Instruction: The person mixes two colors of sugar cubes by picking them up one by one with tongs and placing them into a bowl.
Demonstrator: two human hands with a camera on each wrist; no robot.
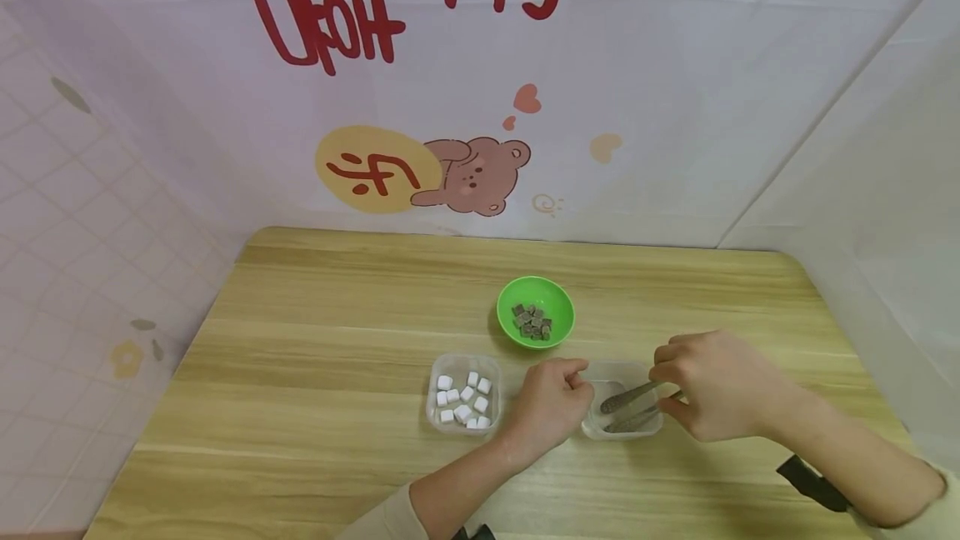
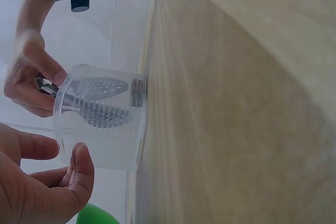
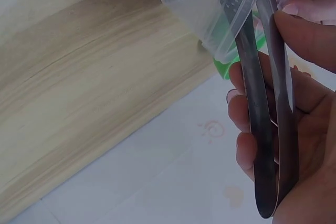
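Note:
My right hand [image 1: 708, 386] grips metal tongs [image 3: 254, 93], whose two perforated tips stand apart inside a clear plastic container [image 2: 100, 148]. Near the container's bottom, beyond the tips in the left wrist view, a small dark piece [image 2: 137, 93] shows through the wall. At the container's left side, my left hand [image 1: 551, 402] pinches its rim between thumb and curled fingers. Left of that hand stands a second clear container [image 1: 432, 415] with several white cubes [image 1: 462, 412]. Behind them, a green bowl [image 1: 555, 307] holds several small brown cubes [image 1: 531, 322].
Everything stands on a wood-grain table [image 1: 315, 357]. A white printed cloth [image 1: 637, 65] hangs behind the table's back edge, with more pale cloth at both sides. Both forearms reach in from the front, a dark strap piece [image 1: 813, 483] at the right wrist.

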